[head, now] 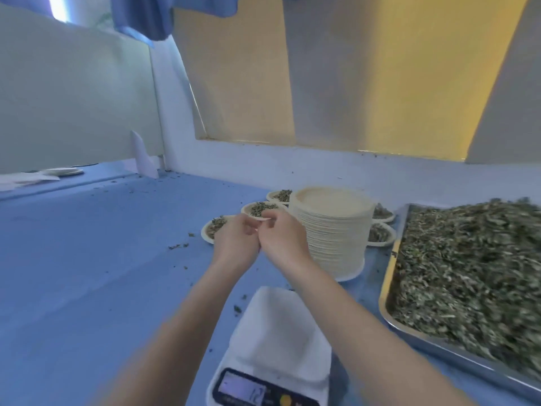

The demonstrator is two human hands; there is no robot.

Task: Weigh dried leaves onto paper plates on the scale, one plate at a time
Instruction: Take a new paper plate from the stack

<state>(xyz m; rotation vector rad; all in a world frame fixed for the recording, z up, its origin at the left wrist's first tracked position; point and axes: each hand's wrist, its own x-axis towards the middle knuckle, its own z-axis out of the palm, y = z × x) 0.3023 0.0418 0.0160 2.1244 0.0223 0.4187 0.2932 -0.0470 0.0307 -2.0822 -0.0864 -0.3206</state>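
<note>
Both hands, left hand (234, 238) and right hand (281, 235), pinch a filled plate (259, 210) among several filled plates beyond the scale (275, 332), which stands bare. The plate stack (333, 232) and tray of leaves (468, 273) suggest much remains.

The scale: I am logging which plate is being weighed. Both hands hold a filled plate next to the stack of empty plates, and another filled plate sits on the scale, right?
Not quite. The head view shows the scale with nothing on its platform. The rest stands: the left hand and right hand hold a filled plate beside the stack of empty plates.
</note>
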